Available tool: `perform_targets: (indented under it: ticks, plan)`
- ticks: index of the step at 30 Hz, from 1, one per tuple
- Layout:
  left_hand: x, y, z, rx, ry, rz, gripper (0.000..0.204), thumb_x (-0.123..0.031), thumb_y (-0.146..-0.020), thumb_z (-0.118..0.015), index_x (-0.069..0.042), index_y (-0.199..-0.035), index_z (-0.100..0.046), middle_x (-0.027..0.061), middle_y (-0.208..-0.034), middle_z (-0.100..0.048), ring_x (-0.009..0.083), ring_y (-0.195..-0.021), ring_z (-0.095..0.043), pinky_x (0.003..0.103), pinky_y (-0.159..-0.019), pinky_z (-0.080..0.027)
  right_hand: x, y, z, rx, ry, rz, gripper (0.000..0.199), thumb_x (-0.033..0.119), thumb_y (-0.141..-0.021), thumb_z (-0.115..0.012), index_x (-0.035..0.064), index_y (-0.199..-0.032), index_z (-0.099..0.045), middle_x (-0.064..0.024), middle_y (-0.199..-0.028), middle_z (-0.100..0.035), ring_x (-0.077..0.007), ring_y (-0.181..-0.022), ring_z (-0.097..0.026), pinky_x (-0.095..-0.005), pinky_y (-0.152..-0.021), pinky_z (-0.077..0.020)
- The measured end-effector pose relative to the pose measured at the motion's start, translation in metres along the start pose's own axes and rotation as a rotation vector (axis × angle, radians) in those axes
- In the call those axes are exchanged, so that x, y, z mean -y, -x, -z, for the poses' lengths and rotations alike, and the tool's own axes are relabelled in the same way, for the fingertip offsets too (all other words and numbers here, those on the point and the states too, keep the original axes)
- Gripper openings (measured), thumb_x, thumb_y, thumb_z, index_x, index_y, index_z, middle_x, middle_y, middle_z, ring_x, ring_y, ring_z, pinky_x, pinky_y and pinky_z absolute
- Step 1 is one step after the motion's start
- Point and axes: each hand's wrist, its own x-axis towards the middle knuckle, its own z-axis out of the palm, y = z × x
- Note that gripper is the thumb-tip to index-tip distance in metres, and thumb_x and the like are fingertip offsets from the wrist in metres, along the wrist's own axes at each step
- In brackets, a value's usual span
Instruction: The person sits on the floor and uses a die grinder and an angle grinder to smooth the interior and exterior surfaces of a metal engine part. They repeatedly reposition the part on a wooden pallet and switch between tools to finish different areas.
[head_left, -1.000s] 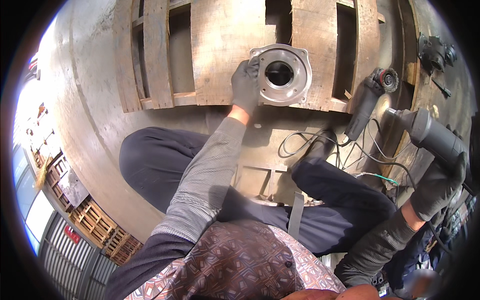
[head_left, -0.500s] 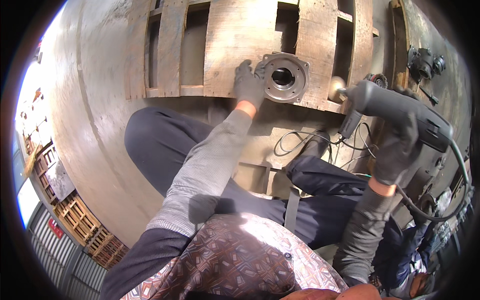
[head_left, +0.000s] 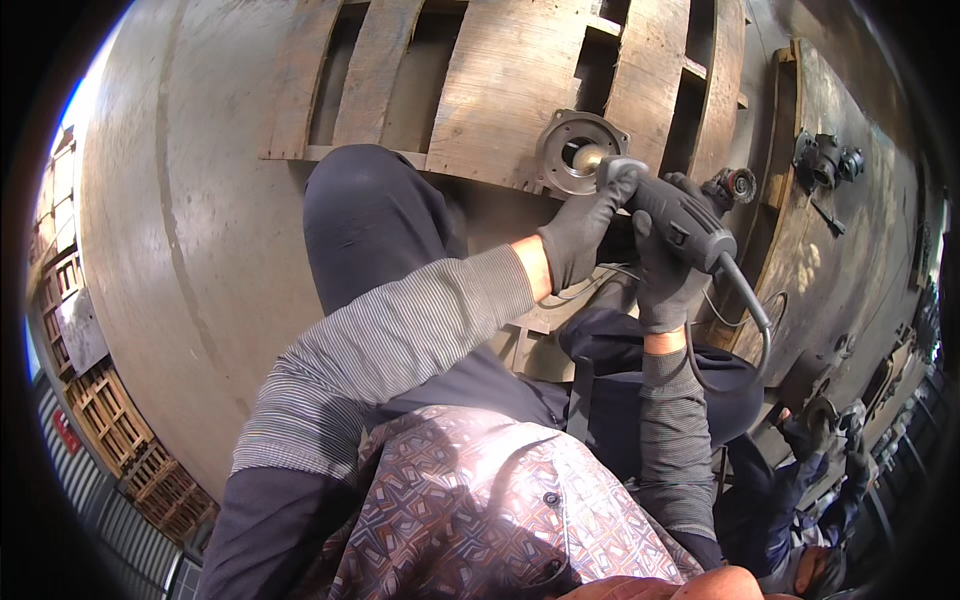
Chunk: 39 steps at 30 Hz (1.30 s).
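Both my gloved hands grip a dark grey corded straight grinder (head_left: pixel 685 222). My left hand (head_left: pixel 585 240) is closed around its front end. Farther back, my right hand (head_left: pixel 665 270) is closed around its body, fingers partly hidden beneath it. The grinder's round tan head (head_left: pixel 588 158) lies at the bore of a grey metal flange housing (head_left: pixel 563 135); whether it touches the wall I cannot tell. The housing, with bolt holes at its corners, rests on the near edge of a wooden pallet (head_left: pixel 500 85).
A dark round part with a red ring (head_left: pixel 738 185) lies right of the grinder. Dark metal fittings (head_left: pixel 828 160) sit on a wooden board (head_left: pixel 800 255) at the right. The grinder's cable (head_left: pixel 750 290) loops below. Another person's hands (head_left: pixel 805 430) show at the lower right.
The grinder has swung left from the right side, bringing its round head to the housing's bore. My left hand has left the housing's rim and now grips the grinder's front.
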Motion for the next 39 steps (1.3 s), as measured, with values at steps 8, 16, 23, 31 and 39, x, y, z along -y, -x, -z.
perform_targets:
  ticks: [8,16,23,31,39]
  plan:
    - [0.019,-0.012,0.019,-0.056,0.085,-0.032,0.062,-0.053,-0.103,-0.061,-0.011,-0.147,-0.048,0.0108,-0.133,-0.061,0.0215,-0.117,-0.066,0.038,-0.099,-0.060,-0.016,0.012,-0.006,0.084,0.059,-0.054,0.068,0.014,-0.083,-0.086,-0.0028,-0.140,-0.053,-0.0188,-0.137,-0.059,-0.0304,-0.122,-0.063,-0.0400,-0.103,-0.0545]
    - [0.010,-0.022,0.028,-0.081,0.036,-0.076,0.068,-0.057,-0.100,-0.064,-0.013,-0.148,-0.047,0.0101,-0.137,-0.060,0.0222,-0.120,-0.065,0.038,-0.103,-0.057,-0.028,0.002,-0.015,0.122,0.207,0.021,0.064,0.011,-0.082,-0.087,-0.0027,-0.137,-0.058,-0.0169,-0.139,-0.060,-0.0288,-0.124,-0.063,-0.0398,-0.105,-0.0534]
    - [0.011,-0.031,0.040,-0.161,0.057,-0.047,0.060,-0.056,-0.100,-0.065,-0.017,-0.144,-0.053,0.0076,-0.134,-0.064,0.0206,-0.119,-0.065,0.039,-0.103,-0.056,-0.036,0.004,-0.025,0.131,0.087,0.008,0.070,0.009,-0.082,-0.086,-0.0037,-0.141,-0.052,-0.0175,-0.138,-0.062,-0.0277,-0.122,-0.065,-0.0379,-0.104,-0.0543]
    - [0.010,-0.029,0.037,-0.183,-0.009,-0.157,0.059,-0.055,-0.102,-0.061,-0.015,-0.144,-0.056,0.0088,-0.140,-0.061,0.0193,-0.124,-0.062,0.034,-0.108,-0.052,-0.030,0.002,-0.029,0.151,0.142,0.041,0.060,0.007,-0.084,-0.083,-0.0021,-0.138,-0.059,-0.0180,-0.140,-0.060,-0.0294,-0.125,-0.063,-0.0392,-0.107,-0.0536]
    - [0.010,-0.035,0.045,-0.135,0.106,-0.071,0.058,-0.054,-0.104,-0.058,-0.013,-0.145,-0.055,0.0074,-0.140,-0.061,0.0196,-0.126,-0.060,0.034,-0.110,-0.050,-0.028,-0.002,-0.032,0.170,0.070,-0.040,0.066,0.007,-0.083,-0.084,-0.0031,-0.141,-0.054,-0.0169,-0.140,-0.061,-0.0270,-0.124,-0.064,-0.0380,-0.106,-0.0535]
